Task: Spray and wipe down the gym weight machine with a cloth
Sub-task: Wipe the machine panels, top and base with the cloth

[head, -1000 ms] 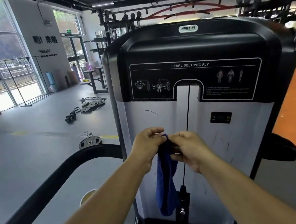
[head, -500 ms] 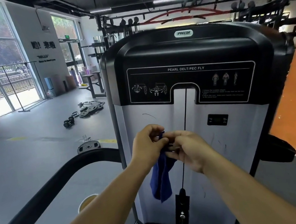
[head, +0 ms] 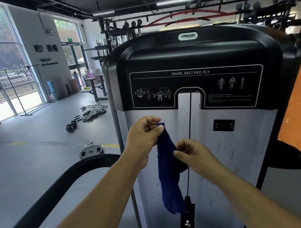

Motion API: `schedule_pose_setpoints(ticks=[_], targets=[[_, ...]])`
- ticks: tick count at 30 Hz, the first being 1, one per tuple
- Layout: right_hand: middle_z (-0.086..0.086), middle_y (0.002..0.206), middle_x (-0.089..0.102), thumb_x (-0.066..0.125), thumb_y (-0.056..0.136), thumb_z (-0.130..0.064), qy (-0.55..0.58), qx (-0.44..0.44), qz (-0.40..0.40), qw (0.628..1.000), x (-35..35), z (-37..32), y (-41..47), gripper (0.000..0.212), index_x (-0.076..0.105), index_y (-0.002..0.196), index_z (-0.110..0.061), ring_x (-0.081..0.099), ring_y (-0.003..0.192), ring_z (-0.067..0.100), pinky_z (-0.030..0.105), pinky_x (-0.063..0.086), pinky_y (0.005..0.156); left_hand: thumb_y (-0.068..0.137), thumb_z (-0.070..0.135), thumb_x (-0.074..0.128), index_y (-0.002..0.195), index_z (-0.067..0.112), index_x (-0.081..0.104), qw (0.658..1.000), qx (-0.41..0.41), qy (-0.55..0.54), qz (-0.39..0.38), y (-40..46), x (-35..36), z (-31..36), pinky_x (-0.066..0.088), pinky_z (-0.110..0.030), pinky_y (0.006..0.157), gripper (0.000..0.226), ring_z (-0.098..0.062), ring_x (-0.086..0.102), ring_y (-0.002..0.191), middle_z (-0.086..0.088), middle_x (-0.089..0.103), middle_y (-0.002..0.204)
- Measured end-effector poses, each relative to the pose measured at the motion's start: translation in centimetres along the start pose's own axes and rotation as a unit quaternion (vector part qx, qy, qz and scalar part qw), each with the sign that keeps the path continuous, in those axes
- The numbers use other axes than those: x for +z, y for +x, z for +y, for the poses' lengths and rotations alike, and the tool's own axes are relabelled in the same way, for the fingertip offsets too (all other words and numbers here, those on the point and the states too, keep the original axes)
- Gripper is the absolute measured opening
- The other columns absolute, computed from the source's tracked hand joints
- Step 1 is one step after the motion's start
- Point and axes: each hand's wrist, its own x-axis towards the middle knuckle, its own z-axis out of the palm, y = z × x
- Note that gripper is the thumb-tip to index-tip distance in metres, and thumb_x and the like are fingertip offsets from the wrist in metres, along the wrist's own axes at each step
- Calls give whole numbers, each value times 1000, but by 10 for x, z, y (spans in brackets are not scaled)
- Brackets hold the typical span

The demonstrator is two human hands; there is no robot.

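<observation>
Grey gym floor (head: pixel 28 168), smooth and matte, with round iron plates (head: pixel 91 151) lying left of the machine (head: pixel 204 125), its glossy black hood over a scuffed white panel. A curved black bar (head: pixel 48 200) crosses low. The left hand (head: pixel 142 134) pinches the limp blue cloth (head: pixel 167 169) by its top corner; the right hand (head: pixel 193 154) pinches its edge lower down.

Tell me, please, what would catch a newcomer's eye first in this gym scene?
Front and centre, the hands, left hand and right hand, pinch a dangling blue cloth. Behind it towers the black-and-silver weight machine. On the grey floor to the left lie weight plates and dumbbells.
</observation>
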Motion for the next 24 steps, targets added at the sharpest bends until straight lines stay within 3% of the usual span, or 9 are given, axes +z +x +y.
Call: schedule_pose_setpoints(ticks=[5,7,10,14,16,19,22,24], targets=[[-5,92,74,61,102,-16,-17,-18,51,998,-7,4,2,15,72,98,-27,70,90,17,31,61,77,98,4,64,99,25,66,996,21,66,55,8,-11,-10,54,-31,78,22,-16,66,88,-3,72,96],[-5,92,76,62,101,-15,17,-11,60,998,-11,1,4,18,75,97,-25,70,90,17,32,60,79,98,4,62,95,28,65,992,32,94,75,10,-13,-14,55,-31,82,24,-16,66,91,-1,72,97],[-3,89,76,60,103,-14,72,8,59,996,-18,-6,7,19,74,101,-26,69,86,18,28,56,71,99,4,61,94,30,64,985,61,135,88,13,-17,-17,54,-28,88,26,-11,66,91,4,71,97],[1,89,71,51,106,-8,90,-20,4,996,-27,-13,12,32,69,97,-33,60,81,23,41,48,70,101,5,56,97,28,65,989,44,105,91,19,-22,-18,53,-29,81,25,-13,63,88,3,70,97],[-1,93,73,48,106,-2,54,-37,-29,997,-30,-15,15,41,72,89,-32,62,85,30,48,50,76,102,3,54,100,24,65,994,27,51,96,23,-25,-16,53,-33,80,24,-17,62,88,-1,70,97],[-1,101,74,53,103,-2,-10,-39,-73,997,-35,-19,15,37,75,97,-31,67,100,33,53,58,91,103,2,52,104,19,65,995,20,16,99,25,-25,-13,54,-35,85,21,-16,62,90,-3,70,99],[-13,108,71,58,100,-4,-98,-50,-141,984,-32,-24,14,38,71,114,-37,68,101,13,37,60,92,102,3,54,103,16,65,994,35,25,96,28,-25,-13,53,-36,86,18,-14,62,88,-1,71,96],[-20,116,62,51,103,-7,-228,-79,-178,954,-28,-28,16,47,62,129,-45,62,107,6,29,56,97,101,3,56,102,15,64,994,47,45,92,29,-25,-13,54,-34,86,15,-12,63,86,-1,71,95]])
